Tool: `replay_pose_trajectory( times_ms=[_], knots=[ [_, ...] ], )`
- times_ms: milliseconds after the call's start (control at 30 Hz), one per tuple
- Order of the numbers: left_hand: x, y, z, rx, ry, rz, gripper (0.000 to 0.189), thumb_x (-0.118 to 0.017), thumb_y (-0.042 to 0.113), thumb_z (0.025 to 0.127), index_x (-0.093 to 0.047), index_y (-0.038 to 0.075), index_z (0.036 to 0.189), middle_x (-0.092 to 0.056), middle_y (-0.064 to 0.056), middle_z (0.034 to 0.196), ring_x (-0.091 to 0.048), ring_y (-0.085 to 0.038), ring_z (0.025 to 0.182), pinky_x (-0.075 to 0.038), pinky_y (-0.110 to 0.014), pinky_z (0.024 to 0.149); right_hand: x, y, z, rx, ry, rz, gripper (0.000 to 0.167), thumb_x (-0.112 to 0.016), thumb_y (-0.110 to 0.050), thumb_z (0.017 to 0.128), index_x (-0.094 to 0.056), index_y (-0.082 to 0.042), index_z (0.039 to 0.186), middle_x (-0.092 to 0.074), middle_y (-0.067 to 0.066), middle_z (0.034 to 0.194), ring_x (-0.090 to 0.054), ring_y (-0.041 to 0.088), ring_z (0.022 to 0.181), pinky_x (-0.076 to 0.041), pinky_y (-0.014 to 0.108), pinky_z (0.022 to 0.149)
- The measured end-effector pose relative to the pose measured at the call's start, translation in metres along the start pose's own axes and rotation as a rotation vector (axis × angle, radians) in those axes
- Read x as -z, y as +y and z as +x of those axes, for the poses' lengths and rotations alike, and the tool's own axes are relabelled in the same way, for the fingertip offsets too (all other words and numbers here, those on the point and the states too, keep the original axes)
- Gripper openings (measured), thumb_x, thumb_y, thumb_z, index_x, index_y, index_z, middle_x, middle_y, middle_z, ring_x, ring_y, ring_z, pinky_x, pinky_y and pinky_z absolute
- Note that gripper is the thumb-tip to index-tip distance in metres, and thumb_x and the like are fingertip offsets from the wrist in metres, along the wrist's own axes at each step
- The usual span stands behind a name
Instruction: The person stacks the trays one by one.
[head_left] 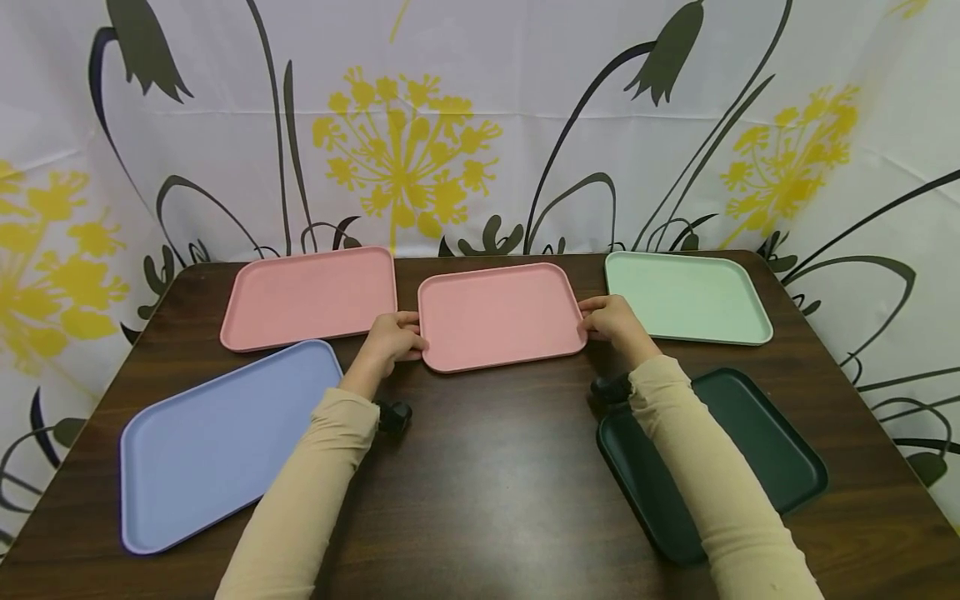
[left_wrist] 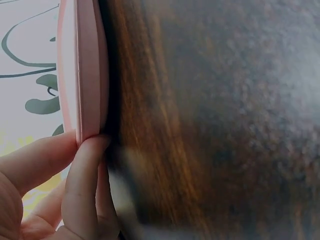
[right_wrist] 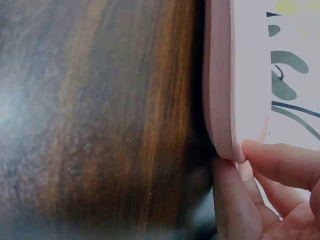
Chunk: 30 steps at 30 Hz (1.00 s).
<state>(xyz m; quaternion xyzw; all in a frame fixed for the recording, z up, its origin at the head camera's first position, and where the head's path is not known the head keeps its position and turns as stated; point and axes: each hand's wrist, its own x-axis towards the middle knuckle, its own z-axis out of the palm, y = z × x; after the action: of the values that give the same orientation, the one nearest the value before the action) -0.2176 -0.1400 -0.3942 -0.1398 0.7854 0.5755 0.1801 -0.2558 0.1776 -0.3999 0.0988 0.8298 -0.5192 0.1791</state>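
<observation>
Between both hands is a pink tray [head_left: 502,317], at the middle of the table's far side. My left hand [head_left: 392,340] pinches its left short edge, thumb at the rim and fingers curled under it in the left wrist view. On the opposite short edge, my right hand [head_left: 611,323] pinches the rim the same way, and the right wrist view shows fingertips beneath the tray's corner [right_wrist: 225,145]. A second pink tray [head_left: 311,298] lies just left of my left hand. Right of my right hand is a mint green tray [head_left: 686,298].
A blue tray [head_left: 225,450] lies angled at the table's left, close to my left forearm. My right forearm passes over a dark green tray [head_left: 765,442]. Behind the brown wooden table [head_left: 480,483] hangs a white cloth with flower prints [head_left: 570,67].
</observation>
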Motion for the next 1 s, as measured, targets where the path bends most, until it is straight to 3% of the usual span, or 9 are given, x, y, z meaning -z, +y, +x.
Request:
replay_pose_trajectory(
  times_ms=[267,533,733,1000],
  knots=[
    [0.002,-0.001,-0.001,-0.008,0.012,-0.005,0.066,-0.054,-0.014,0.084,-0.034,-0.003,0.145,-0.048,-0.027,0.137,-0.053,-0.003,0.07,-0.053,-0.012,0.057,0.0,-0.005,-0.004,-0.008,-0.033,-0.011,0.055,-0.051,0.011,0.083,-0.045,0.007,0.138,-0.054,0.015,0.113,-0.057,0.012,0.084,-0.058,0.027,0.084],
    [0.005,0.001,-0.006,-0.012,0.01,-0.003,0.066,-0.055,-0.013,0.084,-0.034,-0.001,0.146,-0.048,-0.026,0.138,-0.055,-0.006,0.077,-0.053,-0.013,0.06,0.001,-0.006,-0.006,0.009,-0.008,0.03,0.045,-0.053,0.005,0.089,-0.049,0.009,0.133,-0.055,0.024,0.125,-0.057,0.005,0.078,-0.057,0.02,0.079],
    [0.006,0.004,-0.01,-0.026,0.013,0.007,0.066,-0.056,-0.013,0.084,-0.036,-0.001,0.145,-0.049,-0.027,0.136,-0.055,-0.005,0.075,-0.053,-0.013,0.059,0.003,-0.005,-0.011,0.016,-0.003,0.026,0.04,-0.054,0.0,0.092,-0.051,0.01,0.132,-0.054,0.028,0.131,-0.062,0.005,0.081,-0.055,0.03,0.094],
    [0.011,0.002,-0.017,-0.047,0.01,0.038,0.067,-0.055,-0.013,0.083,-0.034,-0.003,0.146,-0.048,-0.029,0.136,-0.055,-0.007,0.078,-0.053,-0.013,0.058,0.002,-0.011,-0.022,0.029,-0.036,0.019,0.045,-0.057,0.003,0.089,-0.048,0.012,0.132,-0.056,0.029,0.129,-0.061,0.003,0.079,-0.056,0.032,0.092]
  ],
)
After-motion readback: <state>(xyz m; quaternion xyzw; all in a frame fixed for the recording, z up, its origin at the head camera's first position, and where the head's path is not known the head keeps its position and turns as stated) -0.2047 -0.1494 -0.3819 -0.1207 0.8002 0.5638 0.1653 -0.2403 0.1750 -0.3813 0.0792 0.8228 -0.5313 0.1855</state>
